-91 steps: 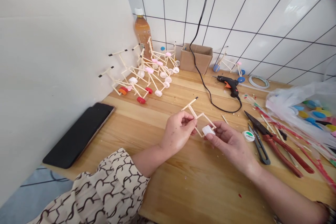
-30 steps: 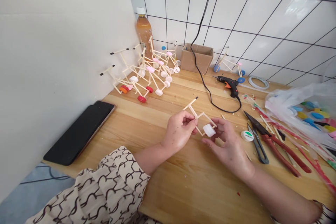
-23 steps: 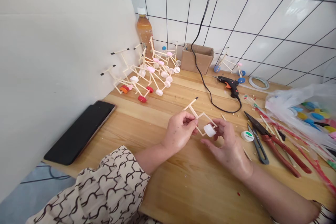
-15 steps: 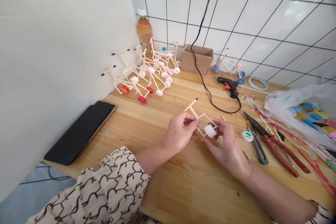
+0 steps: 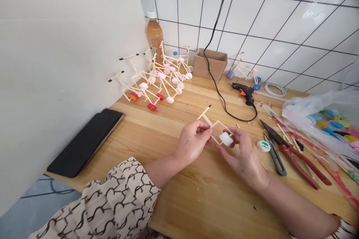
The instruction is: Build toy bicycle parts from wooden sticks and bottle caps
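A small tricycle-like frame of thin wooden sticks (image 5: 206, 119), with a black-tipped handlebar, is pinched between the thumb and fingers of my left hand (image 5: 191, 142). Around the frame's near right end curl the fingers of my right hand (image 5: 244, 154), closed on a white bottle cap (image 5: 226, 139). The cap lies against the sticks; whether it is stuck to them I cannot tell. My right fingertips are partly hidden behind the cap and frame.
Several similar stick tricycles (image 5: 161, 76) stand at the back left near a drink bottle (image 5: 155, 31). A glue gun (image 5: 243, 91), pliers (image 5: 294, 153), thread snips (image 5: 276, 157), a white-and-green cap (image 5: 264, 146) and a plastic bag of caps (image 5: 314, 104) lie rightward. A phone (image 5: 86, 142) lies left.
The white bottle cap has turned and shifted slightly right and up with my right fingers. My left hand keeps its hold on the stick frame, almost still.
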The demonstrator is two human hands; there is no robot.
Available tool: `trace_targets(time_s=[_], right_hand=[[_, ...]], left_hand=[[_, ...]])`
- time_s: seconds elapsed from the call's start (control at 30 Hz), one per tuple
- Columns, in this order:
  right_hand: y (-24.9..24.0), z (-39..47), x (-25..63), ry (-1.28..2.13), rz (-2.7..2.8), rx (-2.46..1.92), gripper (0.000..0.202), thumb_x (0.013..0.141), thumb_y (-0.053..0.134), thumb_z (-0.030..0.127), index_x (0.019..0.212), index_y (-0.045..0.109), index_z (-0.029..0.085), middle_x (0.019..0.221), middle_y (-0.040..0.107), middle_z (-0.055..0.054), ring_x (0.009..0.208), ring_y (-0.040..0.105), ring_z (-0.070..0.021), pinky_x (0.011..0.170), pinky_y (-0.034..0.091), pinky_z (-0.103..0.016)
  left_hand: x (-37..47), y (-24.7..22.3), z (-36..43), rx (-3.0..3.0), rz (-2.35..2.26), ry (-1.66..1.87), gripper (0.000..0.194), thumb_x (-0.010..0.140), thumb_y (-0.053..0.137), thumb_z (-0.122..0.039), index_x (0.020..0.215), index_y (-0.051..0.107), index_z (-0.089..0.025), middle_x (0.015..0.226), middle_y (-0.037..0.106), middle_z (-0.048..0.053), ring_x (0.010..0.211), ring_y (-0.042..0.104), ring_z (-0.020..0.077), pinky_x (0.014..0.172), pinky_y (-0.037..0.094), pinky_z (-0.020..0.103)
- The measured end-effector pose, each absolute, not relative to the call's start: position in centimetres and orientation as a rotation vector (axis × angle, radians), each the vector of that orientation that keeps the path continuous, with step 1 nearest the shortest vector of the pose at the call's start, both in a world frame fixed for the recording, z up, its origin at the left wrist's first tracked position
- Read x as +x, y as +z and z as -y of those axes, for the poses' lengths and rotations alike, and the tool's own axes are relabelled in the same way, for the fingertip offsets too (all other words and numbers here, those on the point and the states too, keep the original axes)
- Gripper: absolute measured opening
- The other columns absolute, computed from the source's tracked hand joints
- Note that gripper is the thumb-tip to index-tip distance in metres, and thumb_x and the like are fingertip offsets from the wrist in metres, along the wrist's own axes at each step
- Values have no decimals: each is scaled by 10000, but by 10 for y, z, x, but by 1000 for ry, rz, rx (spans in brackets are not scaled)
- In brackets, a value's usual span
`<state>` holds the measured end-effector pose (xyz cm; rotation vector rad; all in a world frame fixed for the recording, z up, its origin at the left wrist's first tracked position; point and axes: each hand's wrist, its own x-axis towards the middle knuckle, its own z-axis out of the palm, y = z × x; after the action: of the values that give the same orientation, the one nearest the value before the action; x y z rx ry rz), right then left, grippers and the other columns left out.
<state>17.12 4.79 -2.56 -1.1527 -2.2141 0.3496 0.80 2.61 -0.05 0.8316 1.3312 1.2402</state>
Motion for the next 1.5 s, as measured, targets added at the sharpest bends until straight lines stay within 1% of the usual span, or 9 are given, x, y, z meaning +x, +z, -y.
trace_targets(time_s=[0.2,0.37,0.43,0.5,0.57,0.67,0.8,1.07,1.5], right_hand=[[-17,-52,175,345,2204,-1143,395,792,586,368,1099,434,171,929,662,-123,668,643,-205,578,541,-335],[-9,-56,176,389,2222,-1166,376,773,595,371,1066,463,175,894,688,-113,640,652,-206,536,529,-315],[-8,-56,177,409,2240,-1179,377,769,595,373,1067,469,178,874,690,-101,628,650,-201,537,526,-313],[-7,-56,178,439,2268,-1175,390,766,597,375,1077,466,180,883,688,-98,630,650,-198,560,531,-322],[-6,-56,179,469,2310,-1146,403,766,598,366,1095,455,183,910,684,-99,647,657,-197,591,538,-331],[-3,-56,179,474,2384,-1066,394,769,584,321,1116,451,191,862,688,-75,667,668,-196,600,539,-320],[0,-56,178,474,2451,-973,373,753,573,269,1099,464,178,817,694,-74,676,678,-205,578,535,-306],[11,-54,177,539,2555,-962,387,733,614,239,1098,496,186,863,710,-75,687,687,-204,596,539,-298],[9,-58,184,626,2549,-865,501,738,634,262,1183,418,179,968,668,-97,808,658,-210,686,548,-334]], left_hand=[[2,0,-25,1083,-1421,1224,93,781,597,-229,774,580,-138,656,618,8,600,599,116,587,500,240],[-6,-3,-20,1615,-1589,1326,79,773,601,-236,740,569,-172,612,568,-15,534,517,101,529,449,225],[-9,-1,-19,1827,-1548,1362,66,762,609,-207,815,582,-178,674,600,3,613,559,128,608,487,260],[-13,1,-21,2054,-1438,1356,222,744,630,-184,959,576,-175,874,645,59,836,598,188,775,501,337],[-16,2,-24,2245,-1337,1260,397,728,661,-199,1101,529,-162,1089,613,116,1053,542,243,918,447,419],[-19,1,-29,2383,-1277,1074,557,707,696,-252,1205,464,-160,1205,560,140,1167,470,278,1003,368,490],[-20,-4,-34,2440,-1244,949,532,696,709,-302,1167,491,-181,1164,592,122,1125,507,279,1029,309,533],[-19,-6,-31,2445,-1216,822,425,675,721,-309,1036,560,-154,1004,662,98,981,590,244,1032,311,498],[-17,-5,-27,2489,-1279,947,301,655,618,-215,948,588,-152,922,684,101,886,629,234,992,377,442]])
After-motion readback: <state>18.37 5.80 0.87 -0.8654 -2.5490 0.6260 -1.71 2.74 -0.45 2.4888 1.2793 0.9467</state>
